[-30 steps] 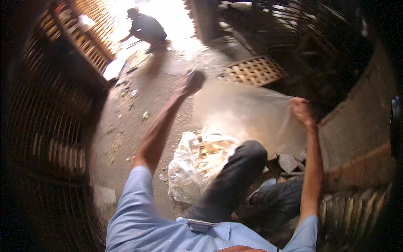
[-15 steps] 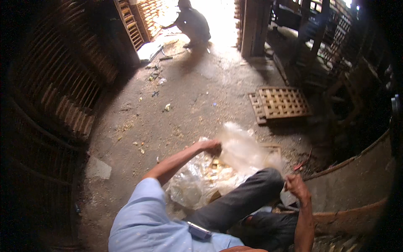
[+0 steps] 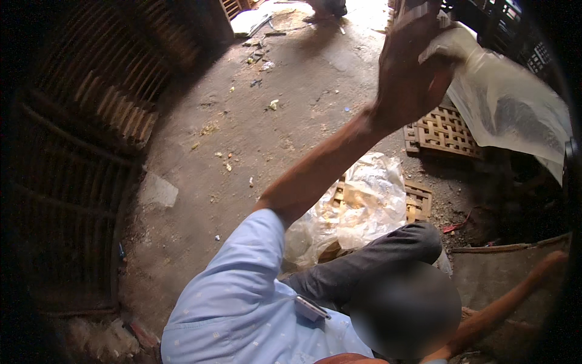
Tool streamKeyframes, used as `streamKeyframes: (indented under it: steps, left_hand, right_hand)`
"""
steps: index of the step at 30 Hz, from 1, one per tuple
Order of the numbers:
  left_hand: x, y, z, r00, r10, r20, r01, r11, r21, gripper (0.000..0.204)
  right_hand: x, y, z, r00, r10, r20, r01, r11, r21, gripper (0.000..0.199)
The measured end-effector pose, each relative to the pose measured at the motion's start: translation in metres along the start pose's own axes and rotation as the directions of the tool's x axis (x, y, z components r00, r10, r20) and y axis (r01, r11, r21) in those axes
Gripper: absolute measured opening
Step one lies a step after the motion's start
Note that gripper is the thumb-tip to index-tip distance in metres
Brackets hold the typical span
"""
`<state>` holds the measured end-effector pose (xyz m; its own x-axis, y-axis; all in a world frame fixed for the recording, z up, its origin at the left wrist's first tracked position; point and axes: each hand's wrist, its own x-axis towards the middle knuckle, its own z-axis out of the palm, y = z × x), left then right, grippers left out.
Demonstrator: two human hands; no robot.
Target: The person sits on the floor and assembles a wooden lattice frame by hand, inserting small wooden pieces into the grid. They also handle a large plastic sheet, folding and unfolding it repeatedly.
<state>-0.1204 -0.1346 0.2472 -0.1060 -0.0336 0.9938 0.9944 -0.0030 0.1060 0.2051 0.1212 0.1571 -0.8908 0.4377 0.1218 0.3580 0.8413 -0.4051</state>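
My left hand (image 3: 415, 76) is raised high at the upper right, its fingers closed on one end of a translucent plastic sheet (image 3: 509, 97). From that grip the sheet trails rightward and down to the picture's dark rim. Low at the right, my right hand (image 3: 550, 262) reaches out beside a curved brown panel; its fingers are lost in the dark rim. In front of my bent leg lies crumpled clear plastic (image 3: 370, 200), with pale pieces showing under or in it. Part of a woven slatted panel (image 3: 419, 201) sticks out beside this plastic.
Another woven slatted panel (image 3: 445, 132) lies farther off at the right. Slatted walls (image 3: 91, 109) line the left side. Small scraps (image 3: 273, 104) dot the earthen floor. A person (image 3: 327, 9) is partly visible at the bright far opening. A blurred dark patch hides part of my lap.
My left hand has swung up and to the right, lifting the plastic sheet off the crumpled plastic. My right hand has moved outward to the right. The view has shifted.
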Motion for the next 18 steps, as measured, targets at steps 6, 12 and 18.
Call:
streamKeyframes:
  steps: [6,12,18]
  left_hand:
    - [-0.286,-0.078,-0.094,-0.051,-0.212,0.976,0.472,0.856,0.211,0.023]
    - [-0.223,-0.074,-0.069,-0.152,-0.516,0.843,0.927,0.222,0.303,0.03]
    - [-0.123,-0.048,0.021,0.322,-0.464,0.825,0.843,0.538,-0.026,0.027]
  right_hand:
    - [-0.032,-0.026,0.079,0.836,0.262,0.482,-0.228,0.965,-0.128,0.019]
    - [-0.07,0.042,0.054,0.967,0.254,-0.031,-0.247,0.956,0.158,0.023]
    - [-0.145,-0.034,-0.059,0.801,0.311,-0.511,-0.207,0.945,0.252,0.032]
